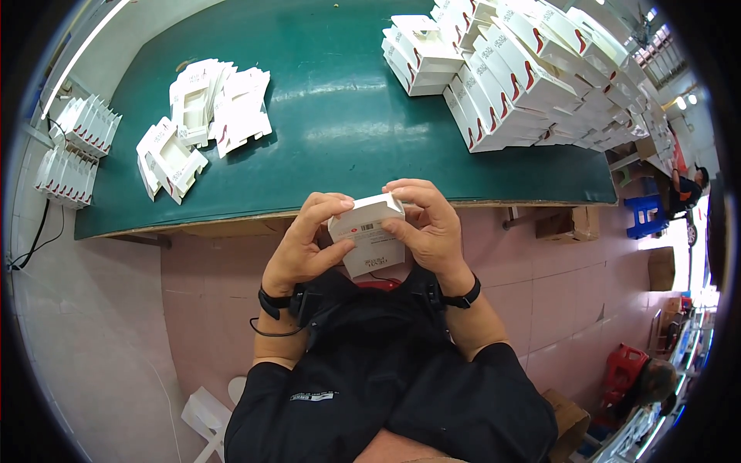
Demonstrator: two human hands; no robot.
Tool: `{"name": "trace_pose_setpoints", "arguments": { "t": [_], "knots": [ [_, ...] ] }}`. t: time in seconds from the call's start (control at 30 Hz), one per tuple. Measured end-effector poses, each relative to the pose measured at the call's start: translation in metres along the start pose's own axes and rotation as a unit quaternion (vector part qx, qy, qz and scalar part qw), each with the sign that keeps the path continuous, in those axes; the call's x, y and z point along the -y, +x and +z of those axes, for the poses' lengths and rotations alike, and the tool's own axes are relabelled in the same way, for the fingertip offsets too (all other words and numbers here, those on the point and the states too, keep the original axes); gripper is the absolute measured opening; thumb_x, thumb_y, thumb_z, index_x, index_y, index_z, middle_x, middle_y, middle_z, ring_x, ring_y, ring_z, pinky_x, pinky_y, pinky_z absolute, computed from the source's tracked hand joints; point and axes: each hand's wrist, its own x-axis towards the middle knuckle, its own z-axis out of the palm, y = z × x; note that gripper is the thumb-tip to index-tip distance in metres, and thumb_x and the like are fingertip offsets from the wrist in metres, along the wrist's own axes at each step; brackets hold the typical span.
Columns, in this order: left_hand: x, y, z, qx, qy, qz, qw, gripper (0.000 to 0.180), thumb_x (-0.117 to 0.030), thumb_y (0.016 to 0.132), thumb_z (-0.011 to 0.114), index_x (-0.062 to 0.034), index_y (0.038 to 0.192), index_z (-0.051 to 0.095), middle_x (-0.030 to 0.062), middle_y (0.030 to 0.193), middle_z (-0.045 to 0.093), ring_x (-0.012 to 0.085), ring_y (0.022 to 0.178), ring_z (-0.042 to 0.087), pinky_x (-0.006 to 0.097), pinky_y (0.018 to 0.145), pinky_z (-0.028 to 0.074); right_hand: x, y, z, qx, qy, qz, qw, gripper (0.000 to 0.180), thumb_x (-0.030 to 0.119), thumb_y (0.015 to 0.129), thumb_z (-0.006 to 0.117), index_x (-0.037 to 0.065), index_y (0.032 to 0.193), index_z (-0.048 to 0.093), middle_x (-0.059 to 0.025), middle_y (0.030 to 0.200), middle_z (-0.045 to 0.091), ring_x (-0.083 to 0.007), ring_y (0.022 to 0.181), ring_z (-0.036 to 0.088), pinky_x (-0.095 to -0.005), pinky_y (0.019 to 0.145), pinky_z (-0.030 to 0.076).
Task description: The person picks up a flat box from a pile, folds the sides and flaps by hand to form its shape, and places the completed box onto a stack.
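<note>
A small white cardboard box [376,245] with dark print and a barcode is held up between both hands, just in front of the table's near edge. My left hand [309,235] grips its left side, thumb on the near face and fingers along the top. On the other side my right hand [429,224] has its thumb against the printed face and its fingers behind the top corner. The box's top end faces up; whether its flap is fully tucked in, I cannot tell. Its far side is hidden from view.
On the green table [332,100] lie flattened white box blanks [243,108] at the left. A large stack of folded white boxes [509,85] fills the right end. More boxes [68,177] stand beyond the left edge. A brown carton [570,224] sits under the table; a blue stool [647,216] is farther right.
</note>
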Motion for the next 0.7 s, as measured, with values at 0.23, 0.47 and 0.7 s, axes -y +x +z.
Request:
{"name": "trace_pose_setpoints", "arguments": {
  "t": [0.23,0.47,0.7],
  "knots": [
    [-0.0003,-0.002,-0.0027,0.021,-0.02,0.003,1.0,0.059,0.007,0.088,0.074,-0.0123,0.141,0.057,0.0113,0.134,0.052,0.0203,0.12,0.055,0.03,0.093,0.052,0.0011,-0.0017,-0.0074,0.051,-0.093,0.0,0.994,0.035,-0.002,0.091,0.077,0.001,0.125,0.068,-0.0137,0.135,0.059,-0.0198,0.117,0.064,-0.0329,0.093,0.061],
    [0.004,-0.0074,-0.0029,0.021,-0.07,-0.023,0.997,0.062,0.008,0.088,0.073,-0.0144,0.143,0.055,0.0112,0.13,0.051,0.0261,0.129,0.051,0.037,0.102,0.049,0.0078,-0.0034,-0.0002,0.019,-0.085,0.016,0.996,0.031,0.0,0.092,0.077,0.001,0.123,0.071,-0.0131,0.132,0.062,-0.0181,0.113,0.066,-0.0298,0.09,0.059],
    [0.0002,-0.0062,-0.0003,0.006,-0.043,-0.055,0.998,0.059,0.002,0.091,0.072,-0.0117,0.145,0.054,0.011,0.136,0.051,0.0227,0.129,0.051,0.035,0.105,0.046,0.0077,-0.0004,-0.0055,0.054,-0.174,-0.025,0.983,0.018,0.006,0.094,0.077,0.001,0.111,0.075,-0.0126,0.122,0.069,-0.0196,0.106,0.068,-0.0303,0.085,0.057]
  ]
}}
